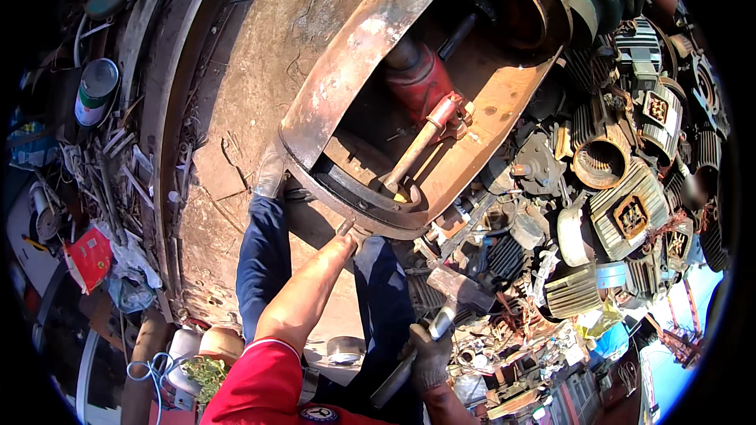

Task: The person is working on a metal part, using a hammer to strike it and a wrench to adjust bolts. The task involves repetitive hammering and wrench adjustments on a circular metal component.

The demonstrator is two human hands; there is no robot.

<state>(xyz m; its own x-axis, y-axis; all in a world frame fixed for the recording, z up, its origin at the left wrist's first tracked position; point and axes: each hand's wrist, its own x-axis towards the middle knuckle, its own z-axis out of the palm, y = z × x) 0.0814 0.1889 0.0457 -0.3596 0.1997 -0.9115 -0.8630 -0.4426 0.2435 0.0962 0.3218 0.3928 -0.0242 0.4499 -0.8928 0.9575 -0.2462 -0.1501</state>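
Near the drum (335, 83), the right hand (429, 356) wraps its fingers around a hammer (462, 290), best kept clear of the left hand (358, 234) at its rim, whose finger opening I cannot tell.

A hand could pass over the dirt ground (260, 55) between the curved steel beam (175, 102) and the rusty metal casing (339, 86). The casing's open face offered a way in, though a red bottle jack (416, 88) and a slanting bar (413, 153) obstructed its middle. Heaped finned motor housings (579, 293) crowded its right side, where the hammer (461, 289) in the right hand (429, 356) also took up room.
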